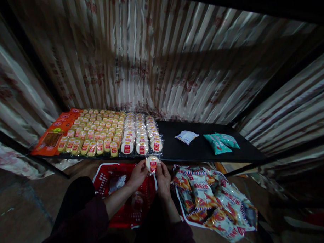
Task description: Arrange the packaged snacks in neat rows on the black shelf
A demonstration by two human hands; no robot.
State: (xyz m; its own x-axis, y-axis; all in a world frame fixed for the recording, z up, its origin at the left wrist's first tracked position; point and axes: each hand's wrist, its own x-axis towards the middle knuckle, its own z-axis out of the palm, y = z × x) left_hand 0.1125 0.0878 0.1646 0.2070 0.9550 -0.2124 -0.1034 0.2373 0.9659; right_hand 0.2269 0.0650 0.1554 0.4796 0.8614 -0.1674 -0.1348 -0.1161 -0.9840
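Observation:
Between my left hand (139, 174) and my right hand (163, 176) is a round, pale packaged cake (153, 164) with a red label, in clear wrap. Fingers of both hands pinch its sides, just in front of the shelf edge. Behind it on the black shelf (168, 139) stand three rows of the same round cakes (142, 147), running front to back. Left of these are many small yellow packaged cakes (91, 148) in tight rows. Below my hands is a red basket (98, 173) with another round cake (137, 201) and a silvery packet (117, 183) inside.
Orange snack bags (52, 136) lie at the shelf's left end. A white packet (186, 136) and two teal packets (218, 143) lie to the right. A white-rimmed basket (185, 217) heaped with snack bags (203, 191) stands on the floor at right. Striped sheeting (149, 58) hangs behind.

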